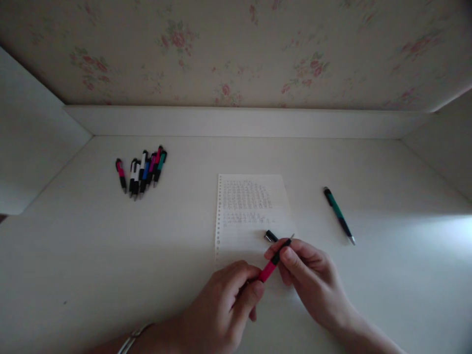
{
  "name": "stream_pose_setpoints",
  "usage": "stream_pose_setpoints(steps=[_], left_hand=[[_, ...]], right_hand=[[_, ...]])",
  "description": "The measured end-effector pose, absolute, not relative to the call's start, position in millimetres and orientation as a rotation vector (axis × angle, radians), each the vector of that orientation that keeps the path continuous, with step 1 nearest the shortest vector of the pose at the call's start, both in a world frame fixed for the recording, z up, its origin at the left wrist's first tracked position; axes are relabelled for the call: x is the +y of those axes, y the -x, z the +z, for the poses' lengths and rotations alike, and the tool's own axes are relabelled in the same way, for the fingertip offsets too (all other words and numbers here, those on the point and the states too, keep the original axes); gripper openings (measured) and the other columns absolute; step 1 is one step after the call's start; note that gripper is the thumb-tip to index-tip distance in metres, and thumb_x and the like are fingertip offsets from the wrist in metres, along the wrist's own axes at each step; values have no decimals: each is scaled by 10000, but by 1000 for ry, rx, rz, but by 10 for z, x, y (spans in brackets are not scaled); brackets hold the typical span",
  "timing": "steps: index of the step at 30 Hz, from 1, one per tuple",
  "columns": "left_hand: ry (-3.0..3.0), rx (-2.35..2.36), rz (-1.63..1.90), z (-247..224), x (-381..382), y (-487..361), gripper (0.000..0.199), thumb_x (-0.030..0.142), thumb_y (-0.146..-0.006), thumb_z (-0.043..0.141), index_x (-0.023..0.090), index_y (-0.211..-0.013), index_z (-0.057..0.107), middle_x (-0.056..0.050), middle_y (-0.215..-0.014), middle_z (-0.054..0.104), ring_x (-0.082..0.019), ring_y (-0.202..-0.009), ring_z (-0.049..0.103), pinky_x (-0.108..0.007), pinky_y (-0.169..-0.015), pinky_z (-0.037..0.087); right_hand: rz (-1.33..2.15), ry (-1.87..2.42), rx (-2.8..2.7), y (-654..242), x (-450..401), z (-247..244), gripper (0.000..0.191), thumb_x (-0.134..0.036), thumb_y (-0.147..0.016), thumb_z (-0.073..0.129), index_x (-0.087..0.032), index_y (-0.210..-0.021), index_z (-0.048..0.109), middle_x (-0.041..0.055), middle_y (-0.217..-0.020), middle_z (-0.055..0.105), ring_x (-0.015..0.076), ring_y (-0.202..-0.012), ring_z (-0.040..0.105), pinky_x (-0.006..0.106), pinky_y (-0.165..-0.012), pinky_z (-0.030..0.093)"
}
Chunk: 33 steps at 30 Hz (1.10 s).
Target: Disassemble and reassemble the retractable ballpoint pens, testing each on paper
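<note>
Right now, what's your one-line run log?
left hand: holds pink ballpoint pen; right hand: pinches it near tip; nearby: handwritten loose-leaf sheet; right side: green ballpoint pen

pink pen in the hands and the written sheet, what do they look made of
Pink pen: probably smooth plastic, from its even colour; dark grip possibly rubber, looking dull; silvery tip probably metal. Written sheet: matte paper, judging by its row of edge holes.

Looks like a home, desk nook: rose-print wallpaper (236, 59) behind white desk (110, 270); white panels (33, 132) at desk's left and right ends; handwritten sheet (239, 241) and pens (145, 172) on desk. Exact room unclear.
</note>
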<state>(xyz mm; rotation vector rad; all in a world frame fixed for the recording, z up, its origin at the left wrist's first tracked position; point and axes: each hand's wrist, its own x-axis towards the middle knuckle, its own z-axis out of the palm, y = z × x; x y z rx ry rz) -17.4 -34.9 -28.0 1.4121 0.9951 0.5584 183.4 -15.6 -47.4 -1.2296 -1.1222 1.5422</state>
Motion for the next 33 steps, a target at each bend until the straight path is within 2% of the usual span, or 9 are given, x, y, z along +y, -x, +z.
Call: stream_pose_setpoints(steps=[6,9,13,17,22,26,28,31,33], left_hand=[[-1354,966,522,-266,-335,174,536,527,-1079,302,166,-780,563,-21,-674,560,-130,-630,529,-255,-651,441],[-1154,947,579,-268,-340,149,519,596,-1052,339,155,-980,604,-10,-708,565,-125,-595,516,-253,-582,436],[-1026,931,680,-306,-373,129,528,661,-999,441,193,-1240,485,5,-788,568,-116,-604,506,-246,-570,423],[-1088,943,685,-350,-395,134,441,597,-918,654,198,-1053,525,18,-777,533,-114,-655,492,-231,-588,405],[-1147,1039,609,-298,-353,156,426,567,-1021,472,160,-980,591,-6,-731,556,-117,-579,511,-238,-534,421],[-1281,1041,626,-248,-317,160,502,499,-1072,366,167,-752,565,-24,-754,533,-129,-650,523,-262,-623,437],[-1271,1061,681,-261,-329,156,455,500,-1065,400,169,-834,611,-28,-793,544,-143,-715,531,-272,-685,441],[-1134,1027,730,-310,-368,153,453,580,-957,600,194,-1193,570,-13,-850,562,-148,-742,528,-264,-675,447],[-1096,999,704,-331,-385,155,474,589,-918,657,196,-1164,557,5,-809,550,-134,-703,511,-243,-623,425]], right_hand=[[1595,1165,-1087,-1812,-172,-460,334,-476,-995,601,-192,-957,773,13,-650,629,110,-547,443,257,-544,374],[1618,1129,-1089,-1802,-158,-443,319,-464,-1009,584,-203,-979,766,4,-641,615,119,-581,478,263,-584,406],[1610,1136,-1082,-1808,-158,-440,295,-457,-1014,579,-219,-995,753,-11,-611,607,116,-555,468,259,-559,390],[1612,1141,-1079,-1809,-164,-437,290,-463,-997,606,-217,-1005,758,3,-620,652,119,-535,471,273,-560,397],[1618,1118,-1067,-1801,-140,-424,295,-458,-992,616,-209,-979,772,3,-635,657,105,-507,467,266,-543,396],[1618,1104,-1048,-1800,-130,-420,286,-447,-998,612,-212,-979,775,16,-720,692,86,-507,465,258,-535,387],[1616,1110,-1058,-1803,-136,-424,296,-446,-1011,593,-211,-1008,773,2,-639,659,94,-513,464,257,-537,380],[1610,1118,-1061,-1810,-150,-436,298,-451,-1008,598,-208,-1010,770,-15,-559,608,104,-512,463,257,-529,373],[1608,1124,-1055,-1815,-158,-446,290,-445,-1003,608,-205,-992,769,-10,-572,617,104,-508,465,259,-525,376]])
